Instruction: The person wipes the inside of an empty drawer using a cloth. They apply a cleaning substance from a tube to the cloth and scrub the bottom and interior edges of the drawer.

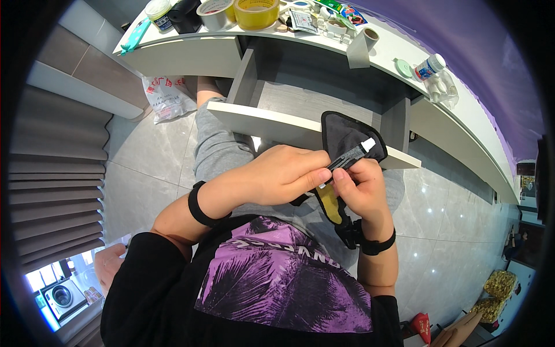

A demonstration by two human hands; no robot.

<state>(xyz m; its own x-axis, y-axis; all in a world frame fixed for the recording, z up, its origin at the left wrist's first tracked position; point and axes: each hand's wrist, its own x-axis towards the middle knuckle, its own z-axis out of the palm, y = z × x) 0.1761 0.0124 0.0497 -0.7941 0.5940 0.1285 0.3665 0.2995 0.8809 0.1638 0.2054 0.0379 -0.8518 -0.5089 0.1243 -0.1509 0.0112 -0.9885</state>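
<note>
In the head view, the left hand (298, 172) and right hand (366, 188) pinch a black tube (347, 158) just off centre, white cap (368, 144) toward two o'clock. The pulled-out drawer (306, 103) lies toward one o'clock.

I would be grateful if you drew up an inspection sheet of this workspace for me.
Surface: white desk, with a drawer pulled open below it.
Job's things: black tube with a white cap, in front of a black fabric piece.
Clutter: yellow tape roll, silver tape roll and white-capped bottle on the desk.
Left hand: pinching the tube.
Right hand: fingers curled at the tube; grip partly hidden.
Cables: nothing seen.
Surroundings: tiled floor, plastic bag, grey curtain.
</note>
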